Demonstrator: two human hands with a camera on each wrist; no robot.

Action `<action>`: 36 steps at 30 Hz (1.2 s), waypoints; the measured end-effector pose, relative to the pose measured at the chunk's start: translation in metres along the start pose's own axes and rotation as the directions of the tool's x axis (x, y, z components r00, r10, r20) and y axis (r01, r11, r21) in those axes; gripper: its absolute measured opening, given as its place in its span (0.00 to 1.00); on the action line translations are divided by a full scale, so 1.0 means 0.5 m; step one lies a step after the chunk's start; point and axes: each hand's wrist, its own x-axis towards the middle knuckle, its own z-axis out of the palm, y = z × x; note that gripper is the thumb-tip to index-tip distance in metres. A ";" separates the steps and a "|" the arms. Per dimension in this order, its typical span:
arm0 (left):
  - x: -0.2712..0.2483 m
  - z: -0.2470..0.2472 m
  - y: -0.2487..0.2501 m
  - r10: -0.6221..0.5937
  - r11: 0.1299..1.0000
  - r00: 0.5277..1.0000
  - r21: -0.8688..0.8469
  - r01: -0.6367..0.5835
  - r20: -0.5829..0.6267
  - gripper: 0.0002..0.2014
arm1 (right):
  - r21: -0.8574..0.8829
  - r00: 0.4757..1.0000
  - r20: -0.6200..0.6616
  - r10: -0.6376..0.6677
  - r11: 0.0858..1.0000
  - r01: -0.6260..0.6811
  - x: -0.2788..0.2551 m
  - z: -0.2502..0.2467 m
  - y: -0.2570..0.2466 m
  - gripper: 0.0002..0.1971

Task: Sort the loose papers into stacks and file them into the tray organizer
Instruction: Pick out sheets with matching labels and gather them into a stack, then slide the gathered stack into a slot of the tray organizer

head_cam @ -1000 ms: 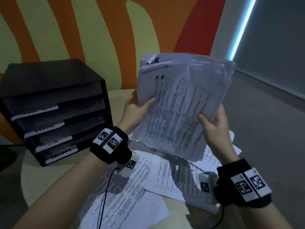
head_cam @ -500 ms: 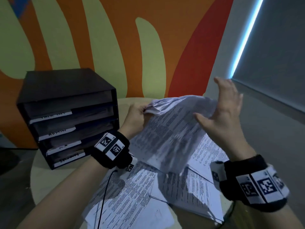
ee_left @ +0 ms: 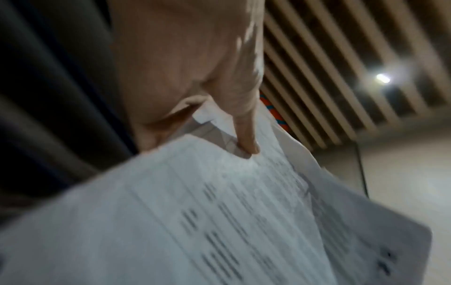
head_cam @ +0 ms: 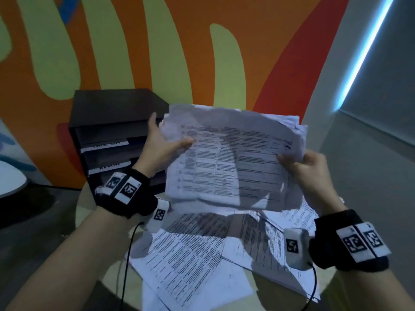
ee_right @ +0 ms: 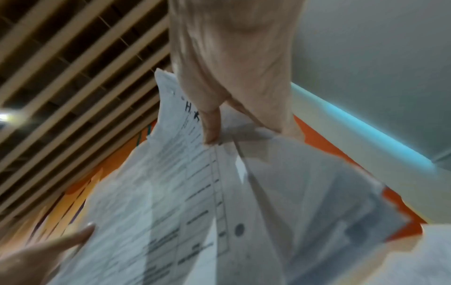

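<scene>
Holding a thick stack of white printed papers [head_cam: 233,162] above the round table, left hand [head_cam: 161,151] and right hand [head_cam: 310,169] both gripping its sides. Black four-shelf tray organizer [head_cam: 107,131] at far left, seemingly mostly unfilled; loose printed sheets [head_cam: 190,261] left near, unsorted.

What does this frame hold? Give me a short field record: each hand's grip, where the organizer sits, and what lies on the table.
left hand: grips the paper stack at its left edge
right hand: grips the same stack at its right edge
stack: held up above the table
tray organizer: back left, white labels on its shelf fronts
loose papers: spread on the round table
</scene>
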 end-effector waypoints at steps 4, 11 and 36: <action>-0.012 -0.046 -0.037 -0.008 0.977 0.995 -0.213 0.029 0.101 0.22 | 0.078 0.998 0.024 0.066 0.995 -0.067 -0.011 0.043 0.044 0.05; -0.020 -0.099 -0.093 0.021 0.987 0.995 -0.159 -0.005 0.101 0.24 | 0.164 0.983 0.123 0.135 0.974 -0.154 -0.035 0.100 0.114 0.16; -0.043 -0.142 -0.197 -0.273 0.955 0.932 0.187 0.232 0.239 0.19 | -0.115 0.936 0.244 0.252 0.966 -0.230 -0.032 0.150 0.167 0.09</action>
